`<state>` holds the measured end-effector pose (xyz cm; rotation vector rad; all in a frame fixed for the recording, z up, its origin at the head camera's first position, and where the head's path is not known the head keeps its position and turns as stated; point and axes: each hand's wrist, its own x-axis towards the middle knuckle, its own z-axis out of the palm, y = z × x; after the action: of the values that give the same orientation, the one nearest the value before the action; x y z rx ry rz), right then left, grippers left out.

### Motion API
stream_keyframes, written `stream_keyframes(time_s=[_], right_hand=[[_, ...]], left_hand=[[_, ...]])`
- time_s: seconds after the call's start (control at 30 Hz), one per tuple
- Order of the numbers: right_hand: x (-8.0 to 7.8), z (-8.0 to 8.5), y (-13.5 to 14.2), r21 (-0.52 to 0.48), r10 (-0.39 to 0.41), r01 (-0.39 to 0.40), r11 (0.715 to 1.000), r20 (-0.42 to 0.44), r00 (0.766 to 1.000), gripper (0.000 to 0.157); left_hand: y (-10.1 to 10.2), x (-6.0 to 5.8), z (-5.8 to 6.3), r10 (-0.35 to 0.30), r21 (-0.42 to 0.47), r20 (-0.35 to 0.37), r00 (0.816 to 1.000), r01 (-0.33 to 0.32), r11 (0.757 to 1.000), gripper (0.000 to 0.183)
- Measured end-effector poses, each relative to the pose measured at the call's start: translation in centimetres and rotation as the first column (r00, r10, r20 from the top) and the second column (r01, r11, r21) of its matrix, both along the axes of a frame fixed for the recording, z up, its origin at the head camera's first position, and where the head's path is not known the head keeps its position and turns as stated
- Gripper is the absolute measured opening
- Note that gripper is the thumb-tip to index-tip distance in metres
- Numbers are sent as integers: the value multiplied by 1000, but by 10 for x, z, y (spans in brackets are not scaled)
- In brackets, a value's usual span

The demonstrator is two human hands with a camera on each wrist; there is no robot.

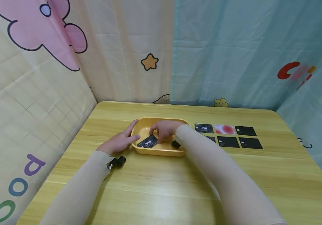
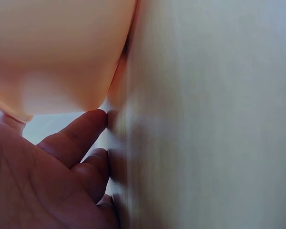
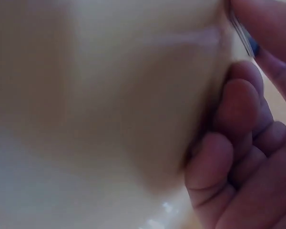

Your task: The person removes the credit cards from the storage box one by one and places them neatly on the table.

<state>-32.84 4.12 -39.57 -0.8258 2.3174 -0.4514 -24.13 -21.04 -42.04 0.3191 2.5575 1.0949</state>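
Observation:
A yellow plastic tray (image 1: 161,152) stands on the table. Inside it lies a dark card (image 1: 148,142) marked "Vip", tilted in the left half. My right hand (image 1: 165,128) reaches into the tray and pinches the card's edge between thumb and fingers. In the right wrist view thin card edges (image 3: 242,36) show by the thumb; whether it is one card or a stack I cannot tell. At the tray's left end my left hand (image 1: 121,140) rests against the side with fingers extended. Its fingertips (image 2: 96,117) touch the table beside the tray wall in the left wrist view.
Right of the tray, cards lie in two rows: a black "Vip" card (image 1: 204,128), a pink-and-white card (image 1: 225,129) and a black card (image 1: 245,131) behind, black cards (image 1: 228,142) in front. My right forearm partly covers the front row. Printed curtains (image 1: 121,56) surround the table.

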Motion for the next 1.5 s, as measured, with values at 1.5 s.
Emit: stream_keyframes(time_s=[1.5], right_hand=[[-3, -6, -1, 1, -38, 38, 999, -29, 999, 50]], left_hand=[[3, 2, 3, 5, 1, 4, 1000, -5, 1000, 82]])
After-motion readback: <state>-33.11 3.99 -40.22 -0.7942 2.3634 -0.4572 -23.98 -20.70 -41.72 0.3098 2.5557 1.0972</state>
